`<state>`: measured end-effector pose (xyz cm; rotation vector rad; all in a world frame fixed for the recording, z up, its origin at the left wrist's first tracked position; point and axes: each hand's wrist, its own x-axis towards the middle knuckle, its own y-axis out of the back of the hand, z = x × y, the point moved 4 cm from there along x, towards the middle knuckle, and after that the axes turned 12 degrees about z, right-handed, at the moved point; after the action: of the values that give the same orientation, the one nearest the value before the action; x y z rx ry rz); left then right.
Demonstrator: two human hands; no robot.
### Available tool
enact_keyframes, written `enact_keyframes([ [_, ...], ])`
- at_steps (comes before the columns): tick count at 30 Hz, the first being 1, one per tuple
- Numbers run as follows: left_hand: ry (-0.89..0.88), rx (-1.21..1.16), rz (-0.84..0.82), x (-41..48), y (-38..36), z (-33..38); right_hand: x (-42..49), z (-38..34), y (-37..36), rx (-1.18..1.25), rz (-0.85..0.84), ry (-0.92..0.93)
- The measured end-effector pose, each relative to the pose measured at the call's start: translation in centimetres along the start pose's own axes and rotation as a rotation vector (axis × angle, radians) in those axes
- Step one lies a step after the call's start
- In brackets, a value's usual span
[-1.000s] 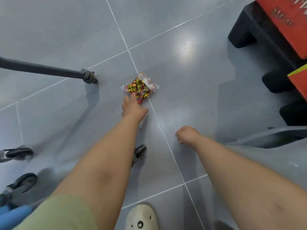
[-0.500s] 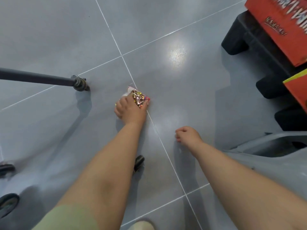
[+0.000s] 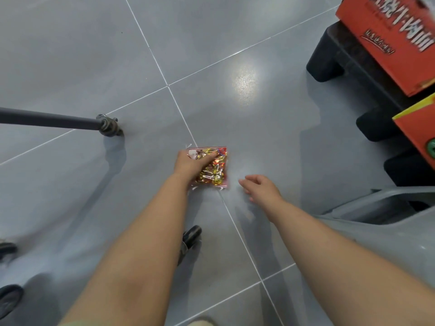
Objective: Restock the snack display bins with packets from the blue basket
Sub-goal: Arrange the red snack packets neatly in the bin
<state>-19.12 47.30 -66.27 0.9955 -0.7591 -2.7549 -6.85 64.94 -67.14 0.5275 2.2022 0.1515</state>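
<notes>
Head view: the left hand (image 3: 191, 164) grips the snack packet (image 3: 215, 171) from its left side, fingers curled over it, down at the grey floor (image 3: 70, 55). The right hand (image 3: 261, 187), fingers relaxed and empty, is just right of the packet.

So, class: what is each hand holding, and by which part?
Left hand grips the sweets packet by its left side; right hand holds nothing.

Grey tiled floor (image 3: 70, 55) carries black pallet (image 3: 329, 64), pole foot (image 3: 109, 127).
</notes>
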Motion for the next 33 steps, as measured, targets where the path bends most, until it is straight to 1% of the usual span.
enact_keyframes([
  [1,0.000,-0.047,-0.074,-1.1,-0.7,-0.1,-0.3,-0.5,-0.3,0.057,-0.037,-0.018],
  [4,0.037,-0.054,-0.207,-4.5,-2.1,-0.4,-1.7,-2.2,-0.8,0.209,-0.143,-0.056],
  [6,0.152,-0.146,-0.280,-6.5,-2.4,-0.6,-2.5,-2.9,-0.2,0.189,-0.139,-0.028],
  [8,0.280,-0.225,-0.253,-8.3,-1.3,-0.5,-3.5,-3.3,1.0,0.152,-0.119,0.038],
  [9,0.319,-0.205,-0.224,-9.2,-0.5,-0.4,-4.3,-3.5,1.7,0.133,-0.098,0.103],
  [11,0.422,-0.183,-0.220,-11.8,1.4,0.0,-7.3,-4.7,3.9,0.070,0.007,0.300],
  [13,0.576,-0.261,-0.315,-15.7,3.3,1.6,-12.0,-6.9,6.4,-0.082,0.099,0.636],
  [14,0.626,-0.304,-0.382,-18.0,4.1,2.7,-14.8,-8.1,7.5,-0.181,0.094,0.818],
  [15,0.644,-0.325,-0.444,-20.4,5.0,4.1,-17.6,-9.2,8.7,-0.279,0.074,0.962],
  [16,0.631,-0.336,-0.489,-22.7,5.8,5.6,-20.3,-10.4,9.9,-0.361,0.051,1.053],
  [18,0.554,-0.341,-0.522,-27.1,7.6,8.6,-25.4,-12.4,12.5,-0.446,0.009,1.139],
  [19,0.516,-0.347,-0.512,-29.2,8.6,10.0,-27.9,-13.1,13.7,-0.478,-0.040,1.154],
  [20,0.493,-0.358,-0.499,-31.3,9.7,11.3,-30.3,-13.9,14.9,-0.508,-0.110,1.143],
  [21,0.477,-0.373,-0.488,-33.4,10.9,12.6,-32.6,-14.7,16.2,-0.527,-0.183,1.091],
  [22,0.460,-0.386,-0.471,-35.5,12.3,14.0,-34.8,-15.7,17.6,-0.526,-0.232,1.007],
  [23,0.438,-0.394,-0.449,-37.5,13.7,15.3,-36.8,-16.6,18.9,-0.492,-0.242,0.909],
  [24,0.415,-0.402,-0.433,-39.4,15.1,16.7,-38.4,-17.8,20.1,-0.419,-0.191,0.807],
  [25,0.392,-0.406,-0.423,-41.3,16.6,18.0,-39.8,-19.1,21.4,-0.331,-0.094,0.689],
  [27,0.357,-0.416,-0.417,-45.3,19.8,20.9,-42.8,-21.6,23.6,-0.155,0.072,0.398],
  [28,0.342,-0.425,-0.421,-47.3,21.5,22.2,-44.3,-22.6,24.5,-0.068,0.102,0.271],
  [29,0.321,-0.433,-0.430,-49.4,23.3,23.6,-46.0,-23.6,25.2,-0.001,0.115,0.190],
  [30,0.295,-0.438,-0.439,-51.3,25.1,24.8,-47.8,-24.6,26.0,0.015,0.126,0.167],
  [33,0.212,-0.438,-0.410,-56.4,30.7,27.2,-53.1,-28.1,26.8,-0.042,0.116,0.212],
])
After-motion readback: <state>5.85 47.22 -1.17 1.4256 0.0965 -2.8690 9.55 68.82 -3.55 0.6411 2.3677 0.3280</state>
